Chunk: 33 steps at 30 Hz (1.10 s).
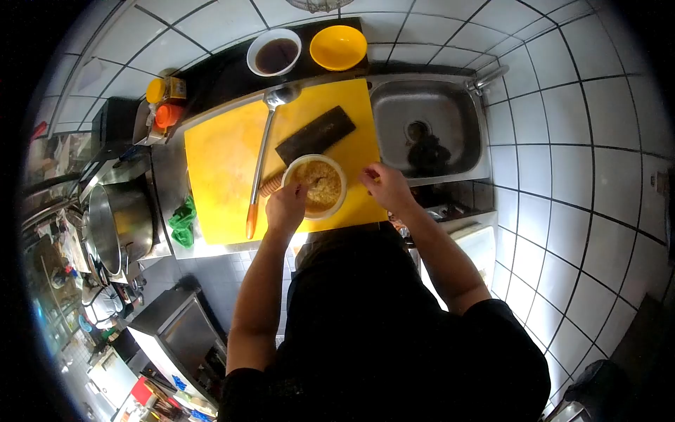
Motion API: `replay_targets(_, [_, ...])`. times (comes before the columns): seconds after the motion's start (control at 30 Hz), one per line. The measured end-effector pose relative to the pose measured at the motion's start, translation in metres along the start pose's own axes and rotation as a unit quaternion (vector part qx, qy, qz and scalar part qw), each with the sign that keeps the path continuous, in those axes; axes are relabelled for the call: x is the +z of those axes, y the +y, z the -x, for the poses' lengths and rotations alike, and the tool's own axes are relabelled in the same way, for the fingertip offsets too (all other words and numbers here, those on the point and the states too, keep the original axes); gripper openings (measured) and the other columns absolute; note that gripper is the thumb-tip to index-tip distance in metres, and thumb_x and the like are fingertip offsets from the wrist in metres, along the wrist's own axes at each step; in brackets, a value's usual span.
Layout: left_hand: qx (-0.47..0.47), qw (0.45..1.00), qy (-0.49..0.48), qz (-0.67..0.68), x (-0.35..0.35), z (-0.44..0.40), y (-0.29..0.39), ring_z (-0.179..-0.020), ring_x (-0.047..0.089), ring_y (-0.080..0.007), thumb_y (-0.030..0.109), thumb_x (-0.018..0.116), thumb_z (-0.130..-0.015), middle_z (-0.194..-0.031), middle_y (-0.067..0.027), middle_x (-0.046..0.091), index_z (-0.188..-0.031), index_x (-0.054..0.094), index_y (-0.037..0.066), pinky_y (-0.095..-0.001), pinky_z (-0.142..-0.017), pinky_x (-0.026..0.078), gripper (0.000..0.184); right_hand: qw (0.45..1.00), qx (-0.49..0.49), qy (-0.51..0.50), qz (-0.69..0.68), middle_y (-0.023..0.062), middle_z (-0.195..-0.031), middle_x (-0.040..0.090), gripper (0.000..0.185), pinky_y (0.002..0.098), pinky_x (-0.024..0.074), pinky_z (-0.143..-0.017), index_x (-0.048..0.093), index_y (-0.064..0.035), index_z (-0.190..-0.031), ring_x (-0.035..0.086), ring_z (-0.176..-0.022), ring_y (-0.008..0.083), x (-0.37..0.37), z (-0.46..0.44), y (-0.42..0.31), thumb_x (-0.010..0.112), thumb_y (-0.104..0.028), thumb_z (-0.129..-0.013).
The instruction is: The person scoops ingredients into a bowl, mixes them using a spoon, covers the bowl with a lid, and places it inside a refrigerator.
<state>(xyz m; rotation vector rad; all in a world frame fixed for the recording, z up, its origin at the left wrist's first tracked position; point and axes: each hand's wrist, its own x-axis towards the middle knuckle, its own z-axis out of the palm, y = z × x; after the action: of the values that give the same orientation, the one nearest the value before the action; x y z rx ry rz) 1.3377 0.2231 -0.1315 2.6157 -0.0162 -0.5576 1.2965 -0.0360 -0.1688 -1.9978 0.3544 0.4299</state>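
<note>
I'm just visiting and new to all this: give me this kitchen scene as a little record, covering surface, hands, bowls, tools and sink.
Surface: yellow rectangular cutting board
Main bowl: round white bowl on the board, holding yellowish-brown food
Left hand: at the bowl's left rim
Right hand: right of the bowl, apart from it; too small to tell whether it pinches anything
Tools: long steel ladle with orange handle end; dark flat rectangular piece, possibly a blade
Behind board: second white bowl with dark liquid; round yellow bowl
Right side: steel sink
</note>
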Motion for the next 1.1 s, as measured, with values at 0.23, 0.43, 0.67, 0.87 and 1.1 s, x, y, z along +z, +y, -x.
replay_targets(0.23, [0.036,0.995,0.028,0.089,0.001,0.013,-0.016,-0.087,0.069,-0.0379,0.022,0.061,-0.091,-0.092,-0.0198,0.071,-0.104,0.071,0.009,-0.0452,-0.077,0.054,0.021,0.999,-0.008,0.011,-0.042,0.0176,-0.103,0.071,0.033,0.0413,0.0537,-0.082,0.064,-0.0002,-0.110,0.069,-0.095,0.0316,-0.006,0.004,0.007,0.066,-0.029,-0.093])
replay_targets(0.43, [0.114,0.992,0.047,0.001,0.003,0.020,-0.007,-0.078,0.068,-0.0357,0.015,0.060,-0.088,-0.082,-0.0167,0.069,-0.101,0.069,0.007,-0.0447,-0.070,0.054,0.017,0.998,-0.051,0.022,0.001,0.0162,-0.095,0.071,0.028,0.0388,0.0540,-0.074,0.065,0.0004,-0.104,0.069,-0.084,0.0290,0.010,0.000,0.013,0.067,-0.024,-0.092])
replay_targets(0.67, [0.330,0.927,0.155,-0.088,-0.019,0.037,-0.007,-0.057,0.057,-0.0280,0.002,0.058,-0.080,-0.062,-0.0097,0.053,-0.091,0.064,0.007,-0.0401,-0.053,0.049,0.014,0.998,-0.063,0.000,0.025,0.0168,-0.093,0.070,0.028,0.0407,0.0535,-0.073,0.066,-0.0003,-0.101,0.069,-0.083,0.0315,0.030,0.002,0.002,0.065,-0.028,-0.093])
replay_targets(0.87, [0.277,0.950,0.142,-0.030,-0.023,0.051,0.001,-0.062,0.061,-0.0303,0.004,0.059,-0.081,-0.067,-0.0115,0.058,-0.088,0.066,0.008,-0.0420,-0.056,0.050,0.010,0.999,-0.046,-0.016,-0.014,0.0201,-0.096,0.070,0.031,0.0452,0.0531,-0.078,0.066,-0.0004,-0.100,0.068,-0.091,0.0371,0.029,0.005,-0.007,0.064,-0.030,-0.093])
replay_targets(1.1, [0.066,0.996,0.054,0.012,0.006,0.020,-0.008,-0.081,0.067,-0.0393,0.025,0.063,-0.089,-0.087,-0.0184,0.070,-0.090,0.070,0.005,-0.0468,-0.070,0.053,0.021,0.998,-0.060,-0.007,0.022,0.0209,-0.097,0.070,0.029,0.0443,0.0537,-0.078,0.066,0.0000,-0.102,0.069,-0.090,0.0371,0.027,0.003,-0.013,0.065,-0.028,-0.093])
